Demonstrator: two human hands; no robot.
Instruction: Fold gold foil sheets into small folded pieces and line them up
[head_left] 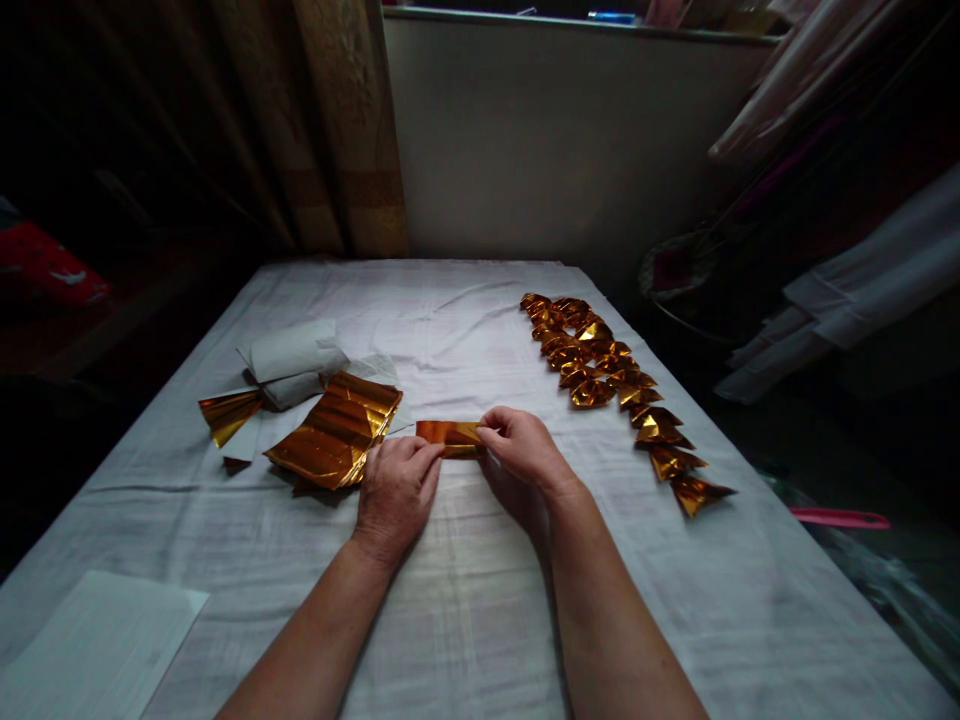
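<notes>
A folded strip of gold foil paper (444, 436) lies on the white cloth in front of me. My left hand (395, 490) rests knuckles-up on the strip's near edge, its fingers curled against it. My right hand (517, 452) pinches the strip's right end between thumb and fingers. A stack of flat gold foil sheets (334, 432) lies just left of my left hand.
A long row of several folded gold foil pieces (613, 378) runs along the right side of the table (465, 600). A white paper bundle (292, 358) and a loose gold piece (227, 412) lie at the left. White paper (90, 645) lies at the near left corner.
</notes>
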